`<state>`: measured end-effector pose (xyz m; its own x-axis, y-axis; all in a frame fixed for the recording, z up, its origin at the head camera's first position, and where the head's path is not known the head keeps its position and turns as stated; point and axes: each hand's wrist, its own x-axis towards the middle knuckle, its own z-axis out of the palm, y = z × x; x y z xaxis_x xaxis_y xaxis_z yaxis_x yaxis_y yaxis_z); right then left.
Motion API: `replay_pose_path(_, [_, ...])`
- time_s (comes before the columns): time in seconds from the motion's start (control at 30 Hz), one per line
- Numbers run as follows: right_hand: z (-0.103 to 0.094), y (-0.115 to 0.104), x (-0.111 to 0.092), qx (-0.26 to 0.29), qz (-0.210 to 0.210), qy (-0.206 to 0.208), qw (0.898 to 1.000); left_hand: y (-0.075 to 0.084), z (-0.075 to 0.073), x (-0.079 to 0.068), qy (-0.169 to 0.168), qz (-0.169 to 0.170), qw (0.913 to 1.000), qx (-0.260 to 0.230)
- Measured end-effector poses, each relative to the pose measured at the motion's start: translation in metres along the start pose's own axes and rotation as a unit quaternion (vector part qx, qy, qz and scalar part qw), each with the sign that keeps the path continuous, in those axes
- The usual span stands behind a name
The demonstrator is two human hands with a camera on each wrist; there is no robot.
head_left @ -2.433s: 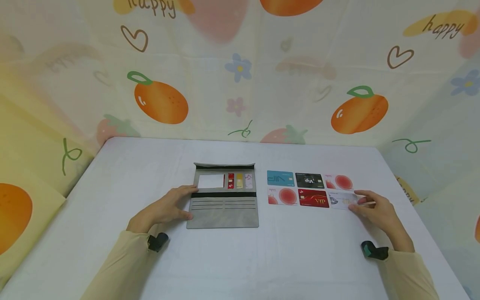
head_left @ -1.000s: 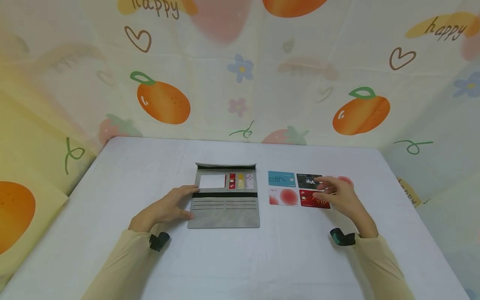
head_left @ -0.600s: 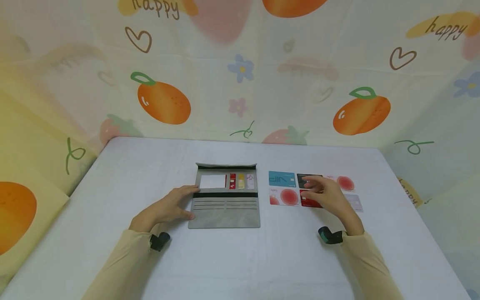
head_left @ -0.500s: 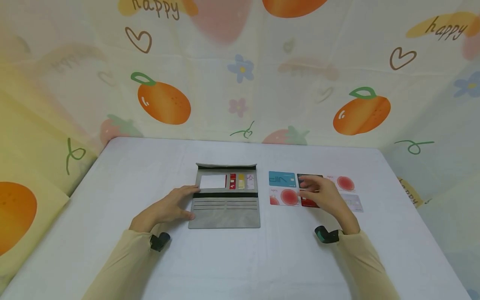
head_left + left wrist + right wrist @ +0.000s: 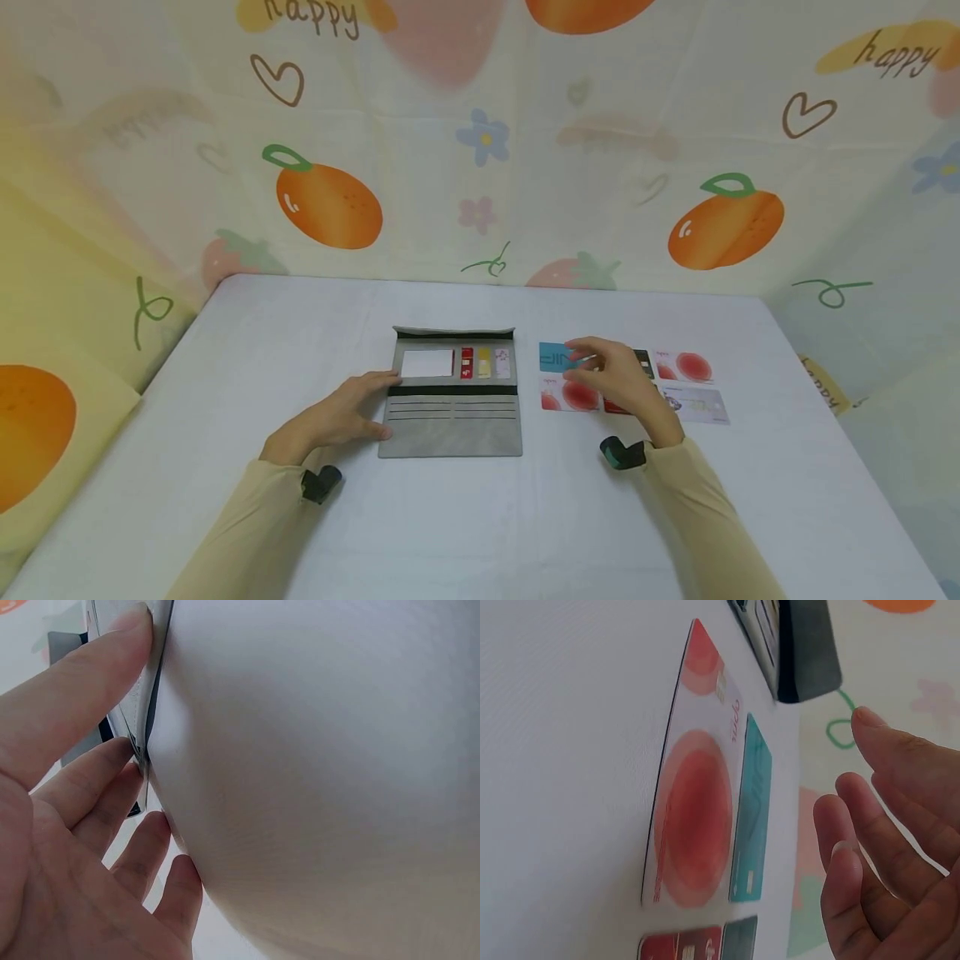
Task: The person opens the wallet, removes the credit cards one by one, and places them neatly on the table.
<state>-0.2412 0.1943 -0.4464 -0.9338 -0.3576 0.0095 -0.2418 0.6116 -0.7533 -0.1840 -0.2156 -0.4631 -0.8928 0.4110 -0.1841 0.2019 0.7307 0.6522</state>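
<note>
An unfolded grey wallet lies at the table's middle, with cards in its upper slots. My left hand rests at its left edge; in the left wrist view the thumb lies on the wallet's face and fingertips touch the edge. My right hand hovers over loose cards in two rows, holding nothing, fingers loosely bent. Its fingertips overlap a teal VIP card and a white card with a red circle. Black and red cards are partly hidden beneath the hand.
Right of the right hand lie another white card with a red circle and a pale silver card. The white table stands against a fruit-printed cloth behind and at both sides.
My right hand has moved left from the silver card, across the red and black cards, to over the teal card. The silver card lies slightly askew. The left hand stays at the wallet.
</note>
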Motion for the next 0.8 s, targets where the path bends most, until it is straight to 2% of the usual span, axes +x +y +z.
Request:
replay_pose_path(0.2, [0.011, -0.008, 0.011, -0.007, 0.009, -0.018, 1.0, 0.0, 0.0, -0.001, 0.0, 0.006, 1.0, 0.004])
replay_pose_path(0.43, [0.025, -0.014, 0.027, -0.01, 0.001, -0.026, 1.0, 0.002, -0.002, -0.001, 0.002, 0.011, 0.9999, 0.008])
replay_pose_path(0.8, [0.047, -0.03, 0.044, -0.022, 0.035, -0.056, 0.998, 0.002, -0.002, 0.0, 0.0, 0.011, 0.9999, 0.007])
